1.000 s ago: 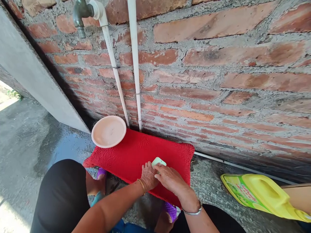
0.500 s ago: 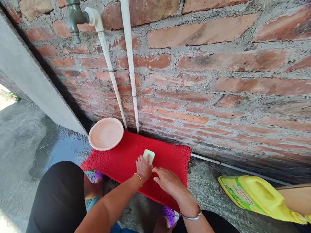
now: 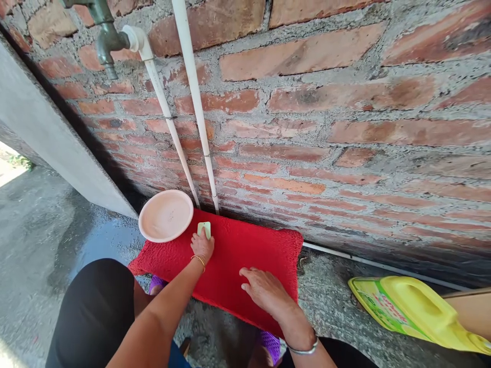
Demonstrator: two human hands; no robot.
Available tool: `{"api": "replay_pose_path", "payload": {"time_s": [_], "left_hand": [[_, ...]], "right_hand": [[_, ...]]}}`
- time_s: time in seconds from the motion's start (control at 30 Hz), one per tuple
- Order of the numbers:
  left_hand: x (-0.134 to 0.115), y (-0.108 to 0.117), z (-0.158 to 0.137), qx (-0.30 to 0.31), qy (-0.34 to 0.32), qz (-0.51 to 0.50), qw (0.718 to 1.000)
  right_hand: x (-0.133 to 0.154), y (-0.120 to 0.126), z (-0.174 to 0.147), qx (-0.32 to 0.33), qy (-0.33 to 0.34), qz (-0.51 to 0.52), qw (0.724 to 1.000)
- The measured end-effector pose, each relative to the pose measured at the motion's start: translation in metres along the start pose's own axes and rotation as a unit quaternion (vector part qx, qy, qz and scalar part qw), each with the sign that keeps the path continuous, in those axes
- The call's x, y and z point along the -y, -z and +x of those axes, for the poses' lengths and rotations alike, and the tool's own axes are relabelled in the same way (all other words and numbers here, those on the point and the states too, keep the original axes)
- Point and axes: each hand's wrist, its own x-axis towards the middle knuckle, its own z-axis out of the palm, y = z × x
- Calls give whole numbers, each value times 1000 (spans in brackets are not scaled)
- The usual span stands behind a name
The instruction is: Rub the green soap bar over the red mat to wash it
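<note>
A red textured mat (image 3: 238, 255) lies on the wet concrete against a brick wall. My left hand (image 3: 202, 244) holds a pale green bar of soap (image 3: 204, 228) down on the mat's far left part, right beside a pink plate (image 3: 165, 215). My right hand (image 3: 263, 288) rests flat, fingers spread, on the mat's near right part. A gold bangle circles my left wrist and a silver one my right.
A metal tap (image 3: 104, 38) and two white pipes (image 3: 194, 97) run down the brick wall (image 3: 326, 128). A yellow jug (image 3: 414, 309) lies on its side at the right. A grey concrete slab (image 3: 46, 133) leans at the left. My knees and purple sandals are at the bottom.
My left hand slid the soap from the middle of the mat up and left to beside the pink plate. My right hand let go of the soap and stayed on the mat.
</note>
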Motion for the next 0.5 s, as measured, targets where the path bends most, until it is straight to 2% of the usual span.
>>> {"api": "replay_pose_path", "payload": {"time_s": [0.07, 0.17, 0.23, 0.27, 0.33, 0.5], "left_hand": [[-13, -16, -20, 11, -46, 2, 999], [-34, -42, -55, 53, -157, 15, 986], [-43, -50, -67, 76, -223, 23, 972], [-44, -50, -67, 77, -236, 23, 969], [-40, -42, -55, 55, -219, 17, 974], [-17, 2, 8, 9, -36, 0, 999]], "right_hand": [[2, 2, 1, 5, -5, 0, 1000], [5, 4, 2, 13, -7, -2, 1000], [6, 4, 3, 16, -5, 0, 1000], [7, 4, 3, 15, -4, 0, 1000], [6, 3, 3, 12, -2, -1, 1000], [-2, -4, 2, -7, 5, -2, 1000]]}}
